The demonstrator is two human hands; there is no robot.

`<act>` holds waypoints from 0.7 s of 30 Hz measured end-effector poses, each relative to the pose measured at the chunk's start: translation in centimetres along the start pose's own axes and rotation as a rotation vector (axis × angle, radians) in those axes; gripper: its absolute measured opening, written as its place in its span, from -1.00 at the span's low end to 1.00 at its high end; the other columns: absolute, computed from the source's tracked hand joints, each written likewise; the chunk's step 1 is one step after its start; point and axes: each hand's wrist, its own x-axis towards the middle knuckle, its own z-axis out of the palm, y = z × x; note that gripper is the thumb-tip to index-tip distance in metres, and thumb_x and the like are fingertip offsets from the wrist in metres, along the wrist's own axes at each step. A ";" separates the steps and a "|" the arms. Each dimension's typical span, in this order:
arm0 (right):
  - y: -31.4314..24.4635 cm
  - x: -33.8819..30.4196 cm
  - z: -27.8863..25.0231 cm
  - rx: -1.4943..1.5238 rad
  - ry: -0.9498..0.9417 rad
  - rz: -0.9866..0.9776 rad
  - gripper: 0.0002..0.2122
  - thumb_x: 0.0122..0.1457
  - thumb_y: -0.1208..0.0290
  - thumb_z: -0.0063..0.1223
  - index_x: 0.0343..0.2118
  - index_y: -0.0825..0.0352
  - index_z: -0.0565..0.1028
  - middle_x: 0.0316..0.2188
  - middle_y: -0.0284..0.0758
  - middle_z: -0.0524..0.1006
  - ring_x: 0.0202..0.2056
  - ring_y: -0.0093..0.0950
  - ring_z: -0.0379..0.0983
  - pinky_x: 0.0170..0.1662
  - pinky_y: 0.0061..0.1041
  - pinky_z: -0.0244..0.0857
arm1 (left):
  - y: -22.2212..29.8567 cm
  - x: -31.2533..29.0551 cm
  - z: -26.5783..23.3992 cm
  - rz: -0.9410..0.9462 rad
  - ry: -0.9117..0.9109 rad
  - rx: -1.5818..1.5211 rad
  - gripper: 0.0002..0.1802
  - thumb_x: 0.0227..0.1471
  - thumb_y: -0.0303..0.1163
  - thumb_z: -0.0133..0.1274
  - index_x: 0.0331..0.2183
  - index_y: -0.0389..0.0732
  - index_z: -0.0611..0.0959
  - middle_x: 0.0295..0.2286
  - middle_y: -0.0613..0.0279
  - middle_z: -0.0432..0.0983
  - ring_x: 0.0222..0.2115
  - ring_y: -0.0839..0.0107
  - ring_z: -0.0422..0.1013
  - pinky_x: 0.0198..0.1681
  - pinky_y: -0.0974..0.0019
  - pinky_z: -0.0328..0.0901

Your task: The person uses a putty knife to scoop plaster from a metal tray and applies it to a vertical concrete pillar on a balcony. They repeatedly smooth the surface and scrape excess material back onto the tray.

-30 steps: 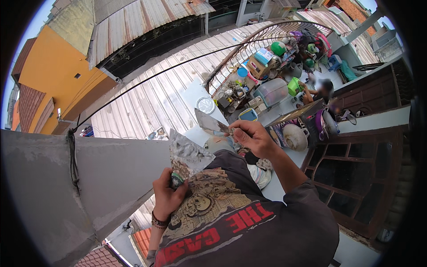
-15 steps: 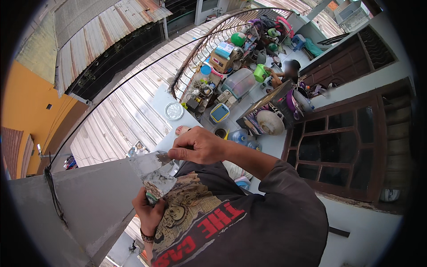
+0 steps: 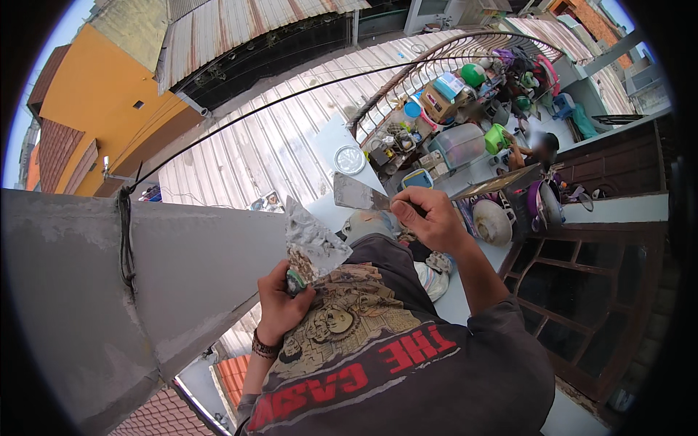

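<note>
My left hand (image 3: 282, 301) is closed round the green handle of a wide scraper (image 3: 314, 243). Grey-white paste lies heaped on its blade, which points up and away from my chest. In my right hand (image 3: 434, 224) is a smaller putty knife (image 3: 359, 195), its paste-smeared blade reaching left. The two blades are apart, the putty knife slightly higher and to the right. Beside my left hand runs a grey plastered wall (image 3: 211, 254), with patches of lighter plaster; neither blade touches it.
A black cable (image 3: 126, 247) hangs over the wall. Beyond are a round whitish lid or tub (image 3: 350, 160) on a ledge and a metal roof (image 3: 240, 145). On the balcony at right, a person (image 3: 539, 149) sits among tubs and a green bucket (image 3: 496, 138). A curved railing (image 3: 407, 67) borders it.
My right hand has moved away from the wall's end, taking the putty knife off to the right. The loaded scraper is now apart from the wall, its blade turned upward. The view has shifted.
</note>
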 end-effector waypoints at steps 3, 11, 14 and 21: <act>-0.6 0.5 0.1 -0.007 -0.045 0.056 -0.67 0.23 0.18 0.13 -0.33 0.44 0.58 -0.45 -0.26 0.61 -0.49 -0.61 0.42 -0.39 -0.56 0.30 | 0.2 0.1 0.1 -0.006 0.008 0.005 -0.83 -0.22 -0.60 0.15 -0.46 -0.33 0.51 -0.65 0.30 0.40 -0.53 0.71 0.25 -0.50 0.48 0.22; 0.0 2.0 0.1 0.426 -0.268 0.042 -0.67 0.33 0.17 -0.03 -0.21 0.41 0.52 -0.54 -0.32 0.50 -0.59 -0.66 0.30 -0.49 -0.65 0.18 | 1.4 0.2 0.3 -0.006 -0.003 0.069 -0.80 -0.24 -0.54 0.18 -0.46 -0.31 0.52 -0.69 0.25 0.39 -0.59 0.67 0.25 -0.51 0.42 0.24; -0.6 2.0 0.5 0.723 -0.405 0.213 -0.67 0.38 0.15 -0.14 -0.16 0.38 0.44 -0.60 -0.40 0.40 -0.62 -0.71 0.22 -0.54 -0.70 0.11 | 1.1 0.2 0.4 -0.010 -0.005 0.052 -0.79 -0.25 -0.54 0.19 -0.48 -0.31 0.50 -0.68 0.22 0.38 -0.60 0.63 0.23 -0.51 0.40 0.23; 0.1 2.5 3.4 0.774 -0.400 0.122 -0.76 0.38 0.21 -0.12 -0.24 0.31 0.41 -0.60 -0.50 0.34 -0.62 -0.73 0.16 -0.53 -0.72 0.09 | 1.2 0.5 0.3 0.011 -0.051 0.086 -0.75 -0.28 -0.53 0.21 -0.51 -0.32 0.46 -0.68 0.16 0.38 -0.61 0.57 0.18 -0.52 0.37 0.22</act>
